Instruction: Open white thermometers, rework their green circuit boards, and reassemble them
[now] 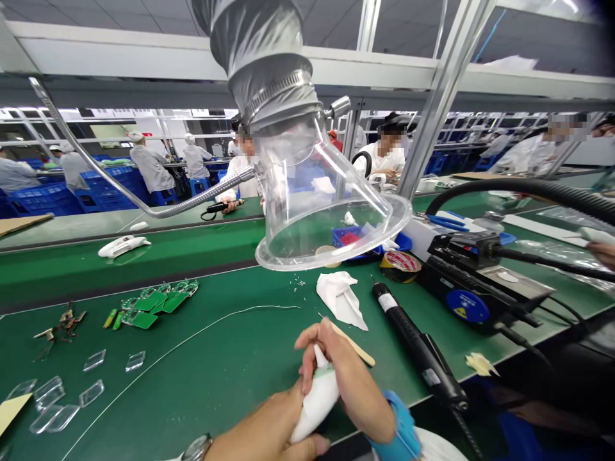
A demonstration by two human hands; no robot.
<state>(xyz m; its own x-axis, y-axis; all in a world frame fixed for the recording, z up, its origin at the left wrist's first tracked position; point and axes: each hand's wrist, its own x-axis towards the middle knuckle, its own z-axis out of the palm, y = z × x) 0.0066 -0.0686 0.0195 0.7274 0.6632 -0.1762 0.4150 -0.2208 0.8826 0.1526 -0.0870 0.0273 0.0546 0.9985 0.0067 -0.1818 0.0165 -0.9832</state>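
A white plastic housing (314, 403) with a narrow pointed tip is held near the bench's front edge. My left hand (273, 419), with a watch at the wrist, grips its lower body from the left. Curled over the tip end from the right is my right hand (339, 352), with a blue band (402, 426) on that wrist. Some of the fingers are hidden behind the housing. Just beyond the right hand lie a cream-coloured stick (358, 347) and a crumpled white cloth (341, 298). To the right rests a black electric screwdriver (408, 339).
A clear fume hood (317, 198) hangs over the bench. Green circuit boards (158, 299), clear plastic windows (62, 416) and a thin wire (192, 333) lie left. Tape (401, 264) and a black soldering unit (461, 294) stand right. Another housing (123, 246) sits on the belt; co-workers sit beyond.
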